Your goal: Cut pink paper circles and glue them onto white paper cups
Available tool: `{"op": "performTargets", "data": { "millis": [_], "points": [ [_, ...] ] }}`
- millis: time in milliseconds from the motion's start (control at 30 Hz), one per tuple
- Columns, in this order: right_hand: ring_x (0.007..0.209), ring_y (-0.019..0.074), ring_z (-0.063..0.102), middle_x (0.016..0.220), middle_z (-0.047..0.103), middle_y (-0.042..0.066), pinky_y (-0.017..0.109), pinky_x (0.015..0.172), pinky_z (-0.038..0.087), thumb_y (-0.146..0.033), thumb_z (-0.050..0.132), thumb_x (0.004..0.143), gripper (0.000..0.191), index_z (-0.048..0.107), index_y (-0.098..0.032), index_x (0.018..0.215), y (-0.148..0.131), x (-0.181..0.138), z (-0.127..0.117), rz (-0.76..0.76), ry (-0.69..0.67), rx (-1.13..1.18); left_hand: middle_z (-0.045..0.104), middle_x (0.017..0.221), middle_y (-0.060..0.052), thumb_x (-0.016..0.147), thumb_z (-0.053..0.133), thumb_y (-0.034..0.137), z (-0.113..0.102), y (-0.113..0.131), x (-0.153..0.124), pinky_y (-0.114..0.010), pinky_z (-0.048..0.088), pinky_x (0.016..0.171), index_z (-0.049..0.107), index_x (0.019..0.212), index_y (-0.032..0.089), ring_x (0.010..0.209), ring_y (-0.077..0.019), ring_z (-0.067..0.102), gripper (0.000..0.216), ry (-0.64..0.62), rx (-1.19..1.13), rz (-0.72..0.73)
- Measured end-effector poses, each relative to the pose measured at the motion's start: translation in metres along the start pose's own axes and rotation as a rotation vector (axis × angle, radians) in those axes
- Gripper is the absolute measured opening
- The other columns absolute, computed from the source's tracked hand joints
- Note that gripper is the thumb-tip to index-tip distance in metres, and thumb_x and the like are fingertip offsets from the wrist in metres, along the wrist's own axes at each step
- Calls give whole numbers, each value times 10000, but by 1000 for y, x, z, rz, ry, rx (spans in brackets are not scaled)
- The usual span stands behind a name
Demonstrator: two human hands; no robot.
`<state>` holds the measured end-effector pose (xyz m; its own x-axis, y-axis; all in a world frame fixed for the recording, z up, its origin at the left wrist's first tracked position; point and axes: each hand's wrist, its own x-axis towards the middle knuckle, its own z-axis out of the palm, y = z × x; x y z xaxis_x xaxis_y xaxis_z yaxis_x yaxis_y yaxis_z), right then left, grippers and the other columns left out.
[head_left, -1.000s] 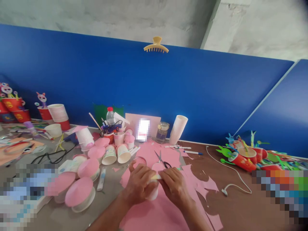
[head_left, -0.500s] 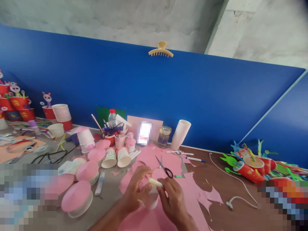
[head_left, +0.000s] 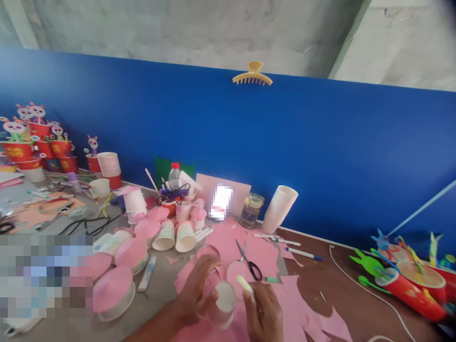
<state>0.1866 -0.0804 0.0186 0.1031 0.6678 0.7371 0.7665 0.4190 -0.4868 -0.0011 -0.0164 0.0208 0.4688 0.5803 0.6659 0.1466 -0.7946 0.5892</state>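
My left hand (head_left: 199,294) is curled around the side of a white paper cup (head_left: 224,316), which stands upside down with its round base facing up. My right hand (head_left: 265,308) pinches a pale yellow stick, by its look a glue stick (head_left: 244,283), just right of the cup and apart from it. Beyond the right hand lie a cut pink paper circle (head_left: 237,273), black-handled scissors (head_left: 253,270) and a small green cap-like piece (head_left: 272,280). Pink paper sheets (head_left: 256,247) spread beneath the cup and the hands.
On the left are paper cups with pink discs (head_left: 113,289) and a black cable (head_left: 85,225). A lit phone (head_left: 221,202), a glass jar (head_left: 251,210) and a leaning cup stack (head_left: 280,209) stand behind. Markers (head_left: 302,253) and red cups (head_left: 409,289) lie right.
The glue stick has come off the cup's top and moved right with my right hand. My left hand stays at the cup. The view has turned slightly left.
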Motion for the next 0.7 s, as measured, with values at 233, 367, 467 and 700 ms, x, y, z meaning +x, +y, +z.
{"op": "performTargets", "data": {
  "millis": [233, 367, 467, 700],
  "points": [
    [824, 227, 661, 912, 689, 125, 302, 697, 514, -395, 423, 939, 322, 616, -172, 1069, 10, -3, 18, 200, 185, 109, 468, 1235, -142, 922, 274, 536, 2, 0, -1, -427, 441, 922, 312, 1348, 217, 1137, -290, 477, 534, -41, 4, -28],
    [611, 174, 644, 732, 663, 75, 235, 568, 498, -446, 419, 922, 335, 603, -167, 944, 12, -5, 21, 353, 214, 156, 480, 1212, -149, 915, 267, 554, 2, -2, -2, -423, 442, 913, 312, 1338, 208, 1115, -291, 493, 548, -28, -11, -38],
    [623, 190, 655, 749, 682, 98, 240, 573, 506, -484, 421, 912, 369, 597, -160, 930, 17, -9, 19, 377, 222, 99, 493, 1193, -147, 915, 273, 551, 2, -5, -2, -431, 437, 916, 316, 1335, 206, 1098, -286, 503, 545, -6, -6, -40],
    [694, 222, 686, 832, 716, 113, 261, 578, 530, -391, 431, 923, 319, 631, -162, 1022, 32, -5, 7, 217, 129, 2, 534, 1166, -131, 917, 312, 523, 0, -7, -1, -414, 444, 903, 380, 1300, 217, 1076, -271, 521, 494, 60, 55, -10]
  ]
}}
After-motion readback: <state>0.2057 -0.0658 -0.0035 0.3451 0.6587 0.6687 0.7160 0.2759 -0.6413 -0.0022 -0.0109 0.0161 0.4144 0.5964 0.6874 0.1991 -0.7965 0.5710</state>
